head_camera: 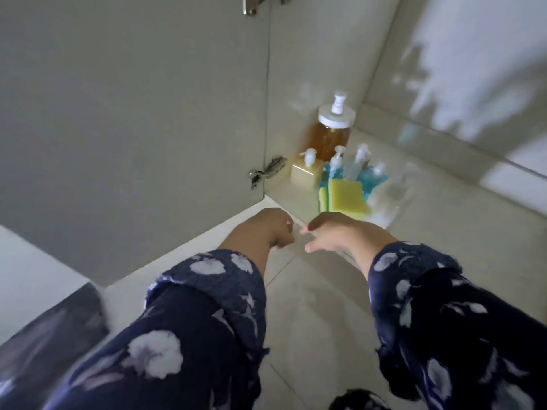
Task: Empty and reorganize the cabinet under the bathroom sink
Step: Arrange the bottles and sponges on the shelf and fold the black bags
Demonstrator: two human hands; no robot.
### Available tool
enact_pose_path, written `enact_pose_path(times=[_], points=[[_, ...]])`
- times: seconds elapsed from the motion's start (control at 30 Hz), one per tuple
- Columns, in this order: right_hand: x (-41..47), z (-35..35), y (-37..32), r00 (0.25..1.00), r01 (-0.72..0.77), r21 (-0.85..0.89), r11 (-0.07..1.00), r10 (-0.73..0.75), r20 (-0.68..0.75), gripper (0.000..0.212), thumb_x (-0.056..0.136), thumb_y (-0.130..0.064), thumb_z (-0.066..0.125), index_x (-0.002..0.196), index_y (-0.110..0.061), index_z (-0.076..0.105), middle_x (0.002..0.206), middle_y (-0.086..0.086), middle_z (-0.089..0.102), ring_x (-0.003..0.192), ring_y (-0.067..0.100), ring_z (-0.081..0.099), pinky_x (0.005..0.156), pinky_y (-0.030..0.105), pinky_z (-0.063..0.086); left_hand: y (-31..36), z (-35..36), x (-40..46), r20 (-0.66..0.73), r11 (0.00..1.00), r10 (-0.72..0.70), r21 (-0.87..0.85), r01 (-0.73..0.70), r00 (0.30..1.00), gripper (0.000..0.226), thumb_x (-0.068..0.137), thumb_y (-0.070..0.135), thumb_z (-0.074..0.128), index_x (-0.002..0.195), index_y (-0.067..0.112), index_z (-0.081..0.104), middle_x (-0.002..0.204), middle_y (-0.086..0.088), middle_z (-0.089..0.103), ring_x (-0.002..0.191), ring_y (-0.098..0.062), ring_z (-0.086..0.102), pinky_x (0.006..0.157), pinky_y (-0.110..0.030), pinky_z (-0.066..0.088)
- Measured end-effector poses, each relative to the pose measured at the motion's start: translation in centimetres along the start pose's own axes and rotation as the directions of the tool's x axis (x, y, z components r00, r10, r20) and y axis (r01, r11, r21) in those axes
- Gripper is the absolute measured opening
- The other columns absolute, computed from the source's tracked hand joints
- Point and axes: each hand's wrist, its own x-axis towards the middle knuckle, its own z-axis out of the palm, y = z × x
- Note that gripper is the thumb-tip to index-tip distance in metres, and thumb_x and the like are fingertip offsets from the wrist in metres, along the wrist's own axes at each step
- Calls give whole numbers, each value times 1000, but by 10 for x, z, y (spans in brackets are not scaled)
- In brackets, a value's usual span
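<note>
Two hands in dark floral-print sleeves (207,291) reach toward the open cabinet under a bathroom sink, seen from a head-worn camera looking down. The left hand (268,229) is at the near edge of the cabinet floor (296,193), its fingers (288,224) curled loosely inward and grasping nothing. The right hand (340,232) is just beside it, palm down, fingers (307,230) spread and released, also empty. The two hands are close together but apart, both short of the items stored inside.

The cabinet door (133,99) stands open on the left, with a metal hinge (266,171) at its lower inner edge and another hinge (251,4) at the top. In the far left corner of the cabinet a large pump bottle of amber liquid (330,137) with a white cap stands upright. In front of it cluster smaller containers: a small square cream pump dispenser (306,171) on the left, a pump bottle of blue liquid (336,168) beside it, and a clear spray bottle (356,162) to the right, with another blue-filled bottle (374,177) further right, blurred. Nearest the hands, a yellow sponge (346,195) stands on edge against the bottles, a second sponge (323,198) with a green side just to its left. The tiled bathroom floor (310,321) lies between the sleeves. Motion blur softens the right of the scene.
</note>
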Motion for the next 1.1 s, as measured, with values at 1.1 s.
enact_pose_path(times=[1.1], points=[[-20,343,-441,787,496,268,826,-558,265,76,87,-54,56,146,-52,7,154,6,28,131,32,43,94,34,40,-437,245,-362,-223,376,-926,-578,724,303,93,79,44,71,150,39,11,155,4,24,138,-29,29,105,-49,39]])
